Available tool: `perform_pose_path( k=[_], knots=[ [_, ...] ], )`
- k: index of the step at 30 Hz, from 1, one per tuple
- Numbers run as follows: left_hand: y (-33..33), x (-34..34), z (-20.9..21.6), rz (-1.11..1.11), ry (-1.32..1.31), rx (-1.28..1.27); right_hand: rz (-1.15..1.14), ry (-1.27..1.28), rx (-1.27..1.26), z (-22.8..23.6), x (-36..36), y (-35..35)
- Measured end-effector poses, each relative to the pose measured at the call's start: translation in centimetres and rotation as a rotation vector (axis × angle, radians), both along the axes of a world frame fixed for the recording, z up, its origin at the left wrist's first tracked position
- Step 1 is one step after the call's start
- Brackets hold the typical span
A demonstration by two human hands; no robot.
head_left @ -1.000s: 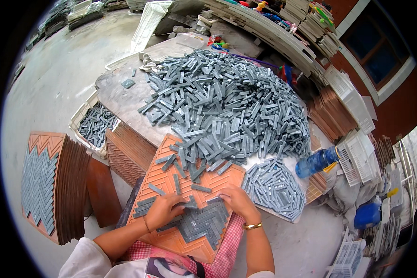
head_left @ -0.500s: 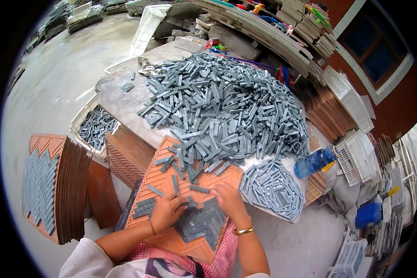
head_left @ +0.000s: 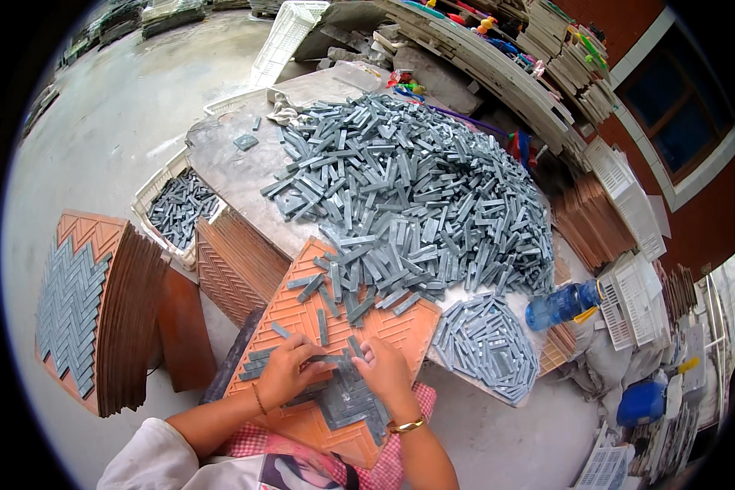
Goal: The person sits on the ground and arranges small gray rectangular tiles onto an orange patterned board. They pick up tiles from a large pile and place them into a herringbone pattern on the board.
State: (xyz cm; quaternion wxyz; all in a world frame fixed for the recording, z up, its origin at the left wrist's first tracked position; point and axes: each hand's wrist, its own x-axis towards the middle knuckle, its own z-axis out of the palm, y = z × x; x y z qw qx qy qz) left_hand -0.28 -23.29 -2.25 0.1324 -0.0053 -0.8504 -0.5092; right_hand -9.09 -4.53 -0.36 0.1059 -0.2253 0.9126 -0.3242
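An orange moulded board point(head_left: 302, 425) with raised herringbone ridges lies tilted across my lap. Grey stone strips point(head_left: 351, 400) fill part of its pattern in a zigzag. My left hand point(head_left: 290, 374) is closed at the left of this patch, its fingertips pinching a grey strip point(head_left: 328, 358). Just opposite, my right hand point(head_left: 384, 374) pinches another strip point(head_left: 355, 347), which stands at a slant by its thumb and fingers. More loose strips point(head_left: 322, 327) lie on the board's upper part.
A big heap of grey strips point(head_left: 416, 188) covers the table point(head_left: 229, 180) beyond the board. To its right lies a smaller pile point(head_left: 486, 343) beside a blue bottle point(head_left: 559, 304). Stacked boards point(head_left: 122, 327) and a crate of strips point(head_left: 143, 200) stand at left.
My right hand has moved down and left, closer to my left hand, and its strip has turned from nearly flat to slanted. The whole view has shifted slightly.
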Motion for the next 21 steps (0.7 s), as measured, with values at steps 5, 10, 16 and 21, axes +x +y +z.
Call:
perform_pose_path(
  k=[5, 10, 16, 21],
  knots=[
    [-0.3, -0.5, 0.3, 0.003, 0.024, -0.006, -0.014, 0.086, -0.06, -1.5, 0.2, 0.4],
    [-0.6, -0.3, 0.0, 0.005, 0.025, -0.013, 0.095, 0.043, 0.155, -0.3, -0.7, -0.1],
    [-0.3, -0.9, 0.0, -0.004, 0.07, -0.035, 0.2, 0.111, 0.026, -0.2, -2.3, -0.8],
    [-0.1, -2.1, -0.7, -0.02, 0.086, -0.056, 0.149, 0.039, -0.144, -1.2, -3.0, 0.1]
  ],
)
